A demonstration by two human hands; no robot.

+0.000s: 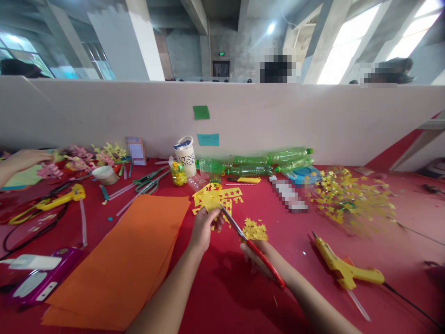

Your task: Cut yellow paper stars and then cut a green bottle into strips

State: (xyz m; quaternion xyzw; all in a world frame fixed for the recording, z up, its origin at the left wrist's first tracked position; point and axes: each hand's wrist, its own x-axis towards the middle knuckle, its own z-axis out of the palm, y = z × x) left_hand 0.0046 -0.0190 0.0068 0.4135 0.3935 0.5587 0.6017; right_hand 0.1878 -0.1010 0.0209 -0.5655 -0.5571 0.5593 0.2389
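In the middle of the red table, my left hand (205, 226) pinches a piece of yellow paper (209, 199). My right hand (255, 253) grips a pair of scissors (248, 242) with red handles, whose blade tips reach the yellow paper beside my left fingers. Yellow strips with star-shaped holes (232, 193) lie just behind and under the held paper. A small pile of cut yellow stars (255, 228) sits right behind my right hand. Part of my right hand's fingers is hidden by the scissors.
Orange paper sheets (128, 260) lie left; a yellow glue gun (342, 269) rests right. Green bottles (271, 162), a white cup (186, 157) and a yellow craft knife (248, 180) stand or lie toward the white partition (139, 106). Another person's hand (29, 159) is far left.
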